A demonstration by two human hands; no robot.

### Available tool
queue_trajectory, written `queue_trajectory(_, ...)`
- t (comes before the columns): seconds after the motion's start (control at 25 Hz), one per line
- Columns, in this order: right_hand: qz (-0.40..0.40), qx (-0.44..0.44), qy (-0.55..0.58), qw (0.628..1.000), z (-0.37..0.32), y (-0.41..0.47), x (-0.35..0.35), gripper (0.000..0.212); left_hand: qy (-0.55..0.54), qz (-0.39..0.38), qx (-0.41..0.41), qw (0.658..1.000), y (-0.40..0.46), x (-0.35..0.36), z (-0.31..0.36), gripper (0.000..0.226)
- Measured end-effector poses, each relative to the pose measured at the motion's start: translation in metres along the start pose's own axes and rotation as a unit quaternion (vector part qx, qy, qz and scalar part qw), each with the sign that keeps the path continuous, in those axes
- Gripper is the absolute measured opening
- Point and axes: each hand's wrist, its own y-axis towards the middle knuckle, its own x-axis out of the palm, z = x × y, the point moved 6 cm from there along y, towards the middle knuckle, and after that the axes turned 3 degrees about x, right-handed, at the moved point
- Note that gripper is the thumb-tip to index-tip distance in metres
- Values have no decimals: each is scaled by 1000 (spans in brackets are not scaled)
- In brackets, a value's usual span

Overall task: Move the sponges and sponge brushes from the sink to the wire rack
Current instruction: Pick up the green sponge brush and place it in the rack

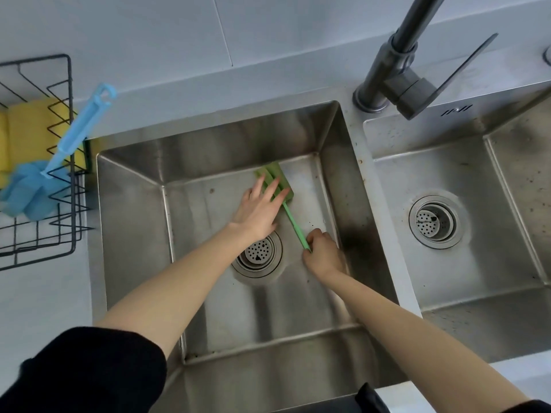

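A green sponge brush (293,222) lies on the floor of the left sink basin (134,210), its sponge head toward the back wall. My left hand (258,208) rests flat on the green head with fingers spread. My right hand (323,251) is closed around the end of the thin green handle. The black wire rack (70,114) stands on the counter to the left. It holds a yellow sponge (26,129) and a blue sponge brush (80,126) whose handle sticks up over the rim.
The drain strainer (258,253) sits in the basin floor between my two forearms. A dark faucet (396,70) rises behind the divider. A second basin (465,180) with its own drain lies to the right. White counter surrounds the rack.
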Motion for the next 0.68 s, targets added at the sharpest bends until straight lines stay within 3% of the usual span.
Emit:
queue_trajectory(0.16, 10, -20, 26, 999, -3, -2, -1, 23, -5, 26, -14, 1000, -3, 7, -3, 75)
queue_trajectory(0.48, 63, -122, 188, 973, -20, -25, -38, 18, -40, 117, -33, 992, -10, -5, -25, 64)
queue_trajectory(0.68, 62, -123, 239, 961, -28, -35, -74, 16, -53, 135, -60, 988, -32, -15, -36, 61)
